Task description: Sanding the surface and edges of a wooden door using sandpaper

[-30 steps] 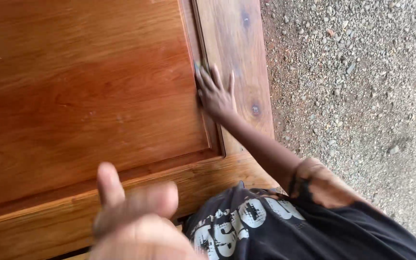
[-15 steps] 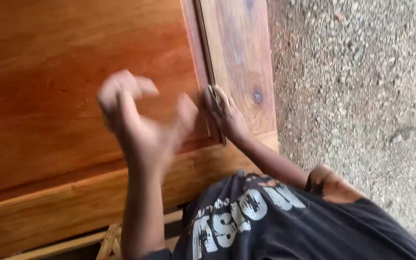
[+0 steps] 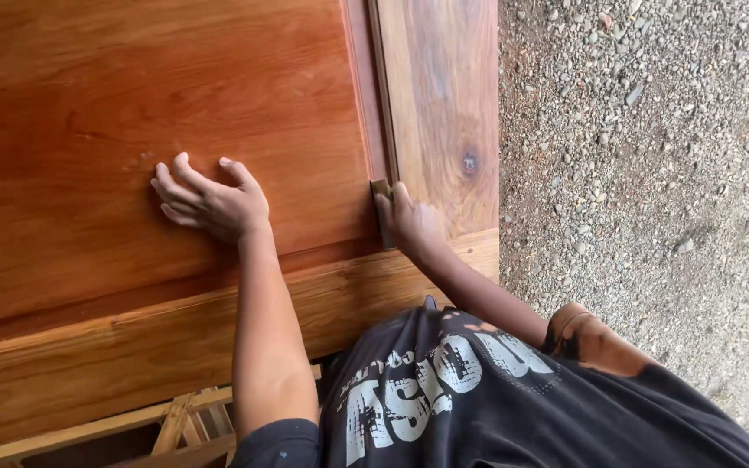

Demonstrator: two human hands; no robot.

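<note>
A large reddish-brown wooden door panel (image 3: 132, 95) lies flat in front of me, with a lighter wooden frame (image 3: 444, 104) along its right side and near edge. My left hand (image 3: 210, 201) rests flat on the panel, fingers spread. My right hand (image 3: 411, 224) presses a small brownish pad, likely sandpaper (image 3: 381, 189), into the groove where panel and frame meet.
Grey gravel ground (image 3: 643, 156) runs along the right of the door. A pale wooden stand (image 3: 188, 420) shows under the door's near edge. My dark printed shirt (image 3: 478, 399) fills the bottom of the view.
My left hand came up from near the camera and settled flat on the panel. My right hand slid down the groove toward me.
</note>
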